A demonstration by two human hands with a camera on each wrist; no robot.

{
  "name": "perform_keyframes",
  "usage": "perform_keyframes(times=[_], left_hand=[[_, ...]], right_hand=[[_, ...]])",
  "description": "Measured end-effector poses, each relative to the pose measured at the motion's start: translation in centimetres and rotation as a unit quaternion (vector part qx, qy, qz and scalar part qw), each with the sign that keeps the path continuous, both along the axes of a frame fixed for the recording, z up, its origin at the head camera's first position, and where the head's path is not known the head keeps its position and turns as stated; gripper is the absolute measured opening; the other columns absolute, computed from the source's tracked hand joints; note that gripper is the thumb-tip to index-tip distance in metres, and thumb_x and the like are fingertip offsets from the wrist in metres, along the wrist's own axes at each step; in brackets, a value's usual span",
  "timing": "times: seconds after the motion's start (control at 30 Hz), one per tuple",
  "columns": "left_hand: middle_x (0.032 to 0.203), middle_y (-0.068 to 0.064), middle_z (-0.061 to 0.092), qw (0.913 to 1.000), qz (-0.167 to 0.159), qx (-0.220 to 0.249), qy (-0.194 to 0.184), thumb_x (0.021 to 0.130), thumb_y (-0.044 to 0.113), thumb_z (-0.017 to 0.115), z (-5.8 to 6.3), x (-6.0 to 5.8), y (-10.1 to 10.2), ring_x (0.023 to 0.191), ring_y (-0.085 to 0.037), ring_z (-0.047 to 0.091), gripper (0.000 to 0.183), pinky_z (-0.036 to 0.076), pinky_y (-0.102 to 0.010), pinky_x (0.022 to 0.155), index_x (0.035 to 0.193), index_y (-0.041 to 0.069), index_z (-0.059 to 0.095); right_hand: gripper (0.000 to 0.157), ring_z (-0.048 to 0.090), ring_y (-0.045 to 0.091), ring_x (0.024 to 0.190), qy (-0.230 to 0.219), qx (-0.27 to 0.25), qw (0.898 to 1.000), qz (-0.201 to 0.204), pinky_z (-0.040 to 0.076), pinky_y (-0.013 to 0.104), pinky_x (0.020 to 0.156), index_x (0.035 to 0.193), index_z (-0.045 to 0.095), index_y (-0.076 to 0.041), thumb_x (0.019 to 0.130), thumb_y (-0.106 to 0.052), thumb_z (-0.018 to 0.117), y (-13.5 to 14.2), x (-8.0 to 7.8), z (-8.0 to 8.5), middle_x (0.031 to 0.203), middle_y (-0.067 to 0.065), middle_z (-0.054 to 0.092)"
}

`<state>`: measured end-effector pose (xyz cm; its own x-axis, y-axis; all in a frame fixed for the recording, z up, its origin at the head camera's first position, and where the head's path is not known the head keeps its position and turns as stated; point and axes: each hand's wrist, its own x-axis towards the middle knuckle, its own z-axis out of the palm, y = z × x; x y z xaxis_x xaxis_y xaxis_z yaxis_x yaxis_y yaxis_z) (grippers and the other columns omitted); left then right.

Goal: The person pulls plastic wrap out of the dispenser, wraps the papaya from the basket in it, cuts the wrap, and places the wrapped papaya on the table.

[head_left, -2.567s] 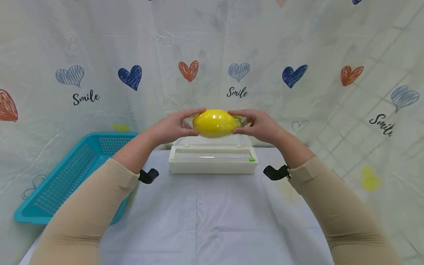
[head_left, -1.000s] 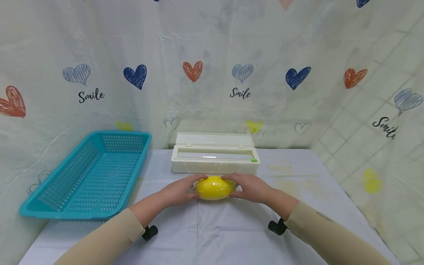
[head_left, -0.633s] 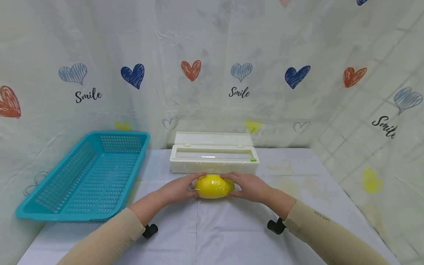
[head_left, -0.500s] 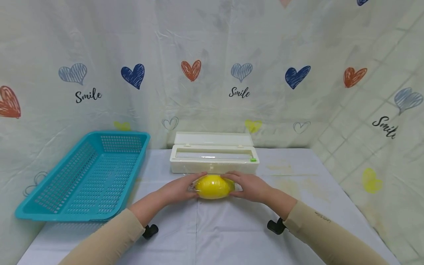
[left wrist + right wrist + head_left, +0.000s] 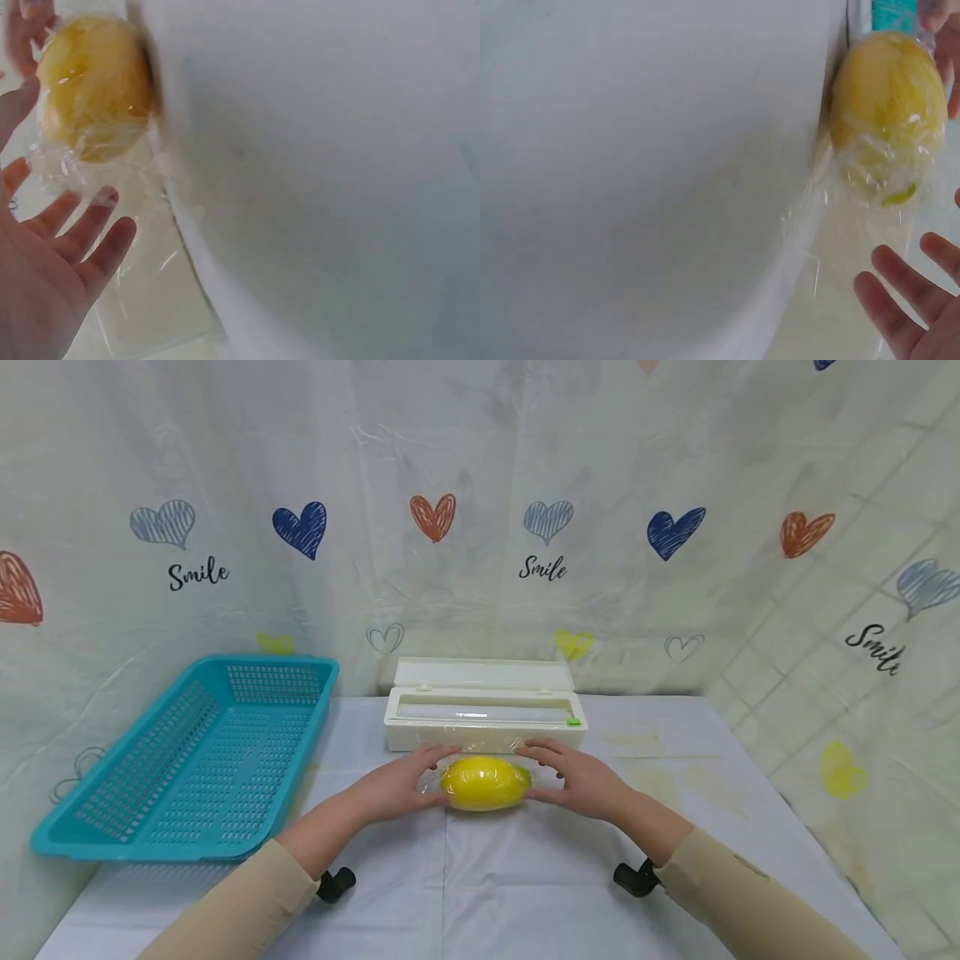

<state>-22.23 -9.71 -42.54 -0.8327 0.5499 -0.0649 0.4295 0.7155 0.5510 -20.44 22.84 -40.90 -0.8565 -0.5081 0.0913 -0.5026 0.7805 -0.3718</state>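
A glossy yellow oval fruit [image 5: 483, 783] with a green end lies on the white-covered table in front of the white box, loosely wrapped in clear cling film. My left hand [image 5: 390, 787] is at its left end with thumb and fingers spread. On the other side, my right hand [image 5: 591, 783] is parted in the same way, thumb near the green end. In the left wrist view the fingers [image 5: 90, 240] stand away from the wrapped fruit [image 5: 94, 90]. The right wrist view shows crumpled film around the fruit [image 5: 889, 105] and fingertips below it.
Behind the fruit stands a white cling film dispenser [image 5: 483, 739], lid raised, a roll inside and a green slider [image 5: 573, 722] at its right. A turquoise perforated basket [image 5: 187, 847] sits at the left. A heart-printed curtain [image 5: 480, 460] hangs behind the table.
Both hands first brought the wrapped fruit down from above the dispenser to the table. Since half a second ago their fingers have spread and let go; the fruit stays in place.
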Motion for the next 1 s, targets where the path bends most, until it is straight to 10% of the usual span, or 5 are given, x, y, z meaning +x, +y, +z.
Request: perform_keyframes(times=[0.37,1.0], left_hand=[[0.148,0.004,0.044,0.9974,0.003,0.035,0.063,0.097,0.046,0.061,3.2,-2.3,3.0,0.122,-0.021,0.054,0.054,0.05,-0.043,0.096,0.148,0.036,0.045],[0.131,0.009,0.06,0.9985,-0.027,0.003,0.048,0.099,0.039,0.06,6.0,-7.3,14.5,0.11,-0.013,0.058,0.035,0.05,-0.032,0.09,0.133,0.032,0.064]], right_hand=[[0.046,0.054,0.034,0.115,0.156,-0.09,0.978,-0.108,0.049,0.051,0.092,0.126,0.069,-0.013,0.084,-0.029,0.08,3.9,-3.4,-0.8,0.128,0.013,0.056],[0.07,0.048,0.039,0.126,0.066,-0.053,0.978,-0.191,0.042,0.056,0.102,0.139,0.058,-0.011,0.084,-0.052,0.075,6.2,-7.2,-3.0,0.139,0.016,0.048]])
